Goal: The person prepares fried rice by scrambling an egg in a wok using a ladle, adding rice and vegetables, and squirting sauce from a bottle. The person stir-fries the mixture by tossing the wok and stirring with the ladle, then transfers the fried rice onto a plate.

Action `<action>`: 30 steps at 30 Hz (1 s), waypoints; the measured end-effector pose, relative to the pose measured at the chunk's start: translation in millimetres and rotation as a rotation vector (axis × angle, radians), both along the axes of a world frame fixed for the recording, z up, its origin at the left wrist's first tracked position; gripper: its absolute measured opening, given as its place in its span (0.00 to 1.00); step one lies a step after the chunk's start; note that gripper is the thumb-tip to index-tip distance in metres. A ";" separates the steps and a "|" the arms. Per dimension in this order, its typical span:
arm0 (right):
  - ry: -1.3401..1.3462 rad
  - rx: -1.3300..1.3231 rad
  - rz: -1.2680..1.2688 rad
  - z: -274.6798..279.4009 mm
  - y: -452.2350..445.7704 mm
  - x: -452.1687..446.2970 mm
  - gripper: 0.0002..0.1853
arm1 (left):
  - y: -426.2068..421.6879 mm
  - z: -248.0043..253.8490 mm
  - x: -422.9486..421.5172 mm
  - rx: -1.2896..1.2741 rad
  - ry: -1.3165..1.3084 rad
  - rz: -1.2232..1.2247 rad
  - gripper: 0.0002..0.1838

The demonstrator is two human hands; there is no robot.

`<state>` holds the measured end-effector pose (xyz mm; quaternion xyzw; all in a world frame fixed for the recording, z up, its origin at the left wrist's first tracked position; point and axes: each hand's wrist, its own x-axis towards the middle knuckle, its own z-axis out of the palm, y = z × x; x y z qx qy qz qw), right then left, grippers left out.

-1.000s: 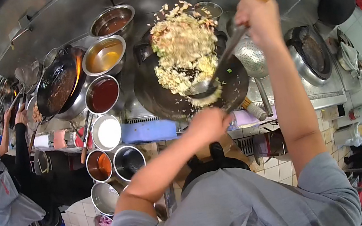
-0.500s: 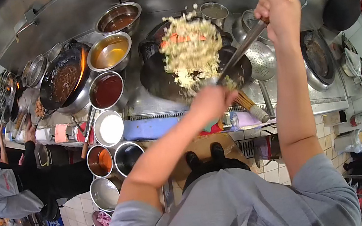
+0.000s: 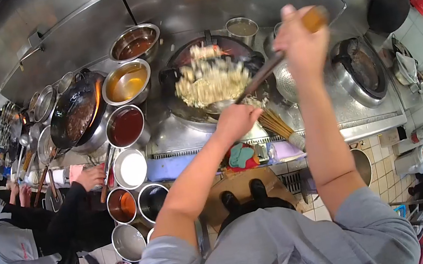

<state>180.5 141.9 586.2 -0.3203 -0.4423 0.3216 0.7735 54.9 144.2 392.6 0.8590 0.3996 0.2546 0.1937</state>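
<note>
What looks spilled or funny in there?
Some pale bits by the brush look spilled: most of the food is in or above the wok. An orange streak, maybe flame, also stands out along the edge of the left wok.

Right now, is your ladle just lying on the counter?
No, the right hand grips the ladle by its handle, slanting down to the wok.
</note>
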 end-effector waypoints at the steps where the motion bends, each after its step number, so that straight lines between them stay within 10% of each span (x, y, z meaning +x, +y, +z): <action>1: -0.020 0.019 -0.095 -33.0 19.7 -10.6 0.12 | 6.1 -32.3 2.9 0.034 -0.021 0.058 0.23; 5: -0.029 0.122 -0.207 -100.2 27.6 2.2 0.12 | -67.7 -104.2 -2.8 -0.115 0.049 0.087 0.20; 11: -0.006 -0.056 0.006 -2.5 -35.0 24.6 0.13 | -62.1 44.8 -9.2 -0.321 0.051 -0.037 0.21; 16: -0.058 -0.011 -0.160 -94.8 13.6 6.0 0.10 | -8.2 -67.1 14.6 -0.021 -0.073 0.143 0.20; 19: -0.624 -0.274 -0.429 -130.8 -43.8 30.9 0.09 | -60.3 -102.6 5.6 -0.084 0.026 0.062 0.19; 22: -0.330 -0.492 0.000 -139.5 -105.1 47.9 0.17 | -61.1 -60.5 -6.3 0.060 -0.092 0.051 0.19; 24: 0.520 -0.844 0.736 -115.3 -135.3 47.4 0.17 | -16.2 -44.5 -15.6 -0.022 0.017 0.068 0.18; 27: 0.793 -1.067 0.566 -169.4 -73.9 40.1 0.14 | 29.0 -85.9 -24.5 0.144 -0.074 0.082 0.14; 29: 0.805 -0.987 1.153 -238.9 -16.2 63.9 0.09 | 28.1 -95.3 -25.1 0.194 -0.056 0.191 0.15; 30: 0.587 -1.131 0.870 -218.0 -2.1 52.1 0.07 | 23.9 -100.0 -22.6 0.237 -0.035 0.307 0.16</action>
